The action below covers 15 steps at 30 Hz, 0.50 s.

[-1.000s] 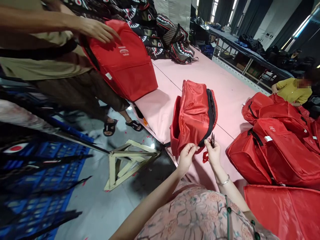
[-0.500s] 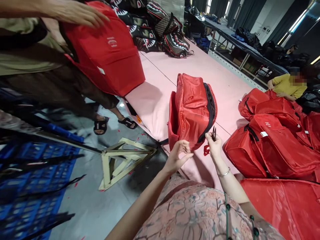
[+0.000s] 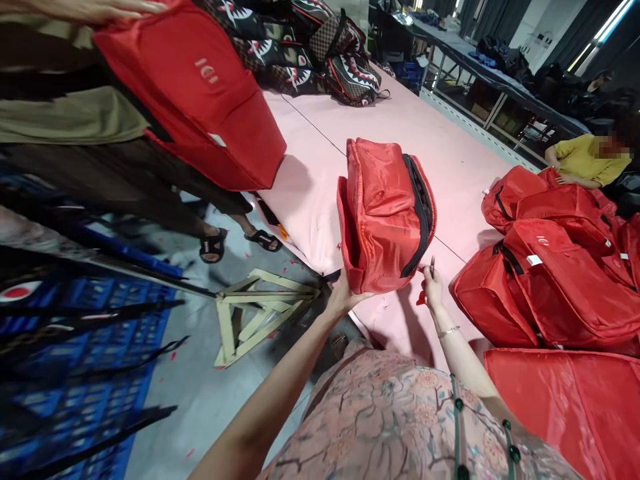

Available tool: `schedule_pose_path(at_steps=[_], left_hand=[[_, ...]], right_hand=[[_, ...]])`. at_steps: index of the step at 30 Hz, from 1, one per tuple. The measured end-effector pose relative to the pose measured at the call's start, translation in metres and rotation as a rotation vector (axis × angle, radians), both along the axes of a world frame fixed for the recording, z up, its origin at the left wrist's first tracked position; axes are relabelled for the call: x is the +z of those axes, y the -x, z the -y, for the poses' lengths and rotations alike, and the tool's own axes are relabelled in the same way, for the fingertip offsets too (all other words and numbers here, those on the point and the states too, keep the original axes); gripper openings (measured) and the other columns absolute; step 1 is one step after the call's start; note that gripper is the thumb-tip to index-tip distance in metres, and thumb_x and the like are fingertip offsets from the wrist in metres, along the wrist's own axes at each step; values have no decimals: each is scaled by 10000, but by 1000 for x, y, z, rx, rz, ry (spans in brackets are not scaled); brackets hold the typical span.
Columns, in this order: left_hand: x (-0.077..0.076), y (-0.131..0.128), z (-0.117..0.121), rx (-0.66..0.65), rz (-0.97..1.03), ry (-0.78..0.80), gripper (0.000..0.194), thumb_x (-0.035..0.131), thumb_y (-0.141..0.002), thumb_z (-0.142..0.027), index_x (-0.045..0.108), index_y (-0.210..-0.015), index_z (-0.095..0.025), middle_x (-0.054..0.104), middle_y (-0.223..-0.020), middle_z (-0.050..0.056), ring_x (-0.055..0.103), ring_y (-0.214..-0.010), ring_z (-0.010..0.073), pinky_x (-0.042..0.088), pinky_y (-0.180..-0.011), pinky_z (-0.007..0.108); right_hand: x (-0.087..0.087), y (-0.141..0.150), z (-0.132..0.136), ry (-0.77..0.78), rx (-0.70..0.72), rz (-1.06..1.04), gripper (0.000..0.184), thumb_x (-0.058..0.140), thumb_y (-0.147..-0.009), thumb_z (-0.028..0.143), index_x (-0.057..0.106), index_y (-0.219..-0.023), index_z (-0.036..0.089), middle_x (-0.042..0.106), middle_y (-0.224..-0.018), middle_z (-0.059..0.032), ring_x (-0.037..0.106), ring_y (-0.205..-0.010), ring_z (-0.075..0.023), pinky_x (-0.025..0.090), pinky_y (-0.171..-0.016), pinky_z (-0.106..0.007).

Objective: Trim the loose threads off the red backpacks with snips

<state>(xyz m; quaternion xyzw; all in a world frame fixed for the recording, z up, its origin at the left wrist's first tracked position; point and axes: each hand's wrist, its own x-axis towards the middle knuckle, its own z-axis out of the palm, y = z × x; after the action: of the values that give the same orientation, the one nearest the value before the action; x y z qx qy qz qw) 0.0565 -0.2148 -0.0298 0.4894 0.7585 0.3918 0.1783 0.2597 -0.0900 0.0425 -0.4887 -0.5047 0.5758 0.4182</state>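
A red backpack [image 3: 385, 227] with a black zipper along its right edge stands on the pink-covered table in front of me. My left hand [image 3: 345, 298] grips its lower near corner, the fingers partly hidden beneath it. Just right of the bag, my right hand [image 3: 431, 288] is closed around small dark thread snips [image 3: 433, 264], their points upward. A short red strip [image 3: 421, 297] hangs beside that hand. The right fingertips are close to the bag's lower right edge; whether they touch it I cannot tell.
Several red backpacks [image 3: 565, 280] are piled at right. Patterned backpacks [image 3: 350, 77] lie at the far end of the pink table [image 3: 310, 140]. A co-worker at left holds a larger red backpack [image 3: 210, 100]. Blue crates [image 3: 95, 387] and a cream metal base [image 3: 260, 313] stand on the floor.
My left hand has gone from loosely curled before the bag to gripping its lower corner. My right hand has shifted slightly right, with the snips still in it. The co-worker's backpack has tilted.
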Motion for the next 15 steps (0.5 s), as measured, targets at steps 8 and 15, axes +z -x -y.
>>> schedule_pose_path(at_steps=[8, 15], left_hand=[[77, -2, -17, 171, -100, 139, 427, 515, -743, -536, 560, -910, -145, 637, -723, 72, 629, -721, 248, 448, -647, 314], [128, 12, -56, 76, 258, -16, 550, 581, -702, -499, 526, -1125, -152, 659, -1022, 85, 613, -893, 221, 476, -786, 333]], right_hand=[[38, -11, -19, -44, 210, -48, 445, 547, -758, 517, 631, -978, 139, 671, -817, -58, 228, -395, -30, 178, -354, -207], [64, -4, -30, -240, 165, -91, 370, 610, -737, 471, 673, -928, 161, 691, -859, -53, 526, -586, -88, 416, -542, -207]])
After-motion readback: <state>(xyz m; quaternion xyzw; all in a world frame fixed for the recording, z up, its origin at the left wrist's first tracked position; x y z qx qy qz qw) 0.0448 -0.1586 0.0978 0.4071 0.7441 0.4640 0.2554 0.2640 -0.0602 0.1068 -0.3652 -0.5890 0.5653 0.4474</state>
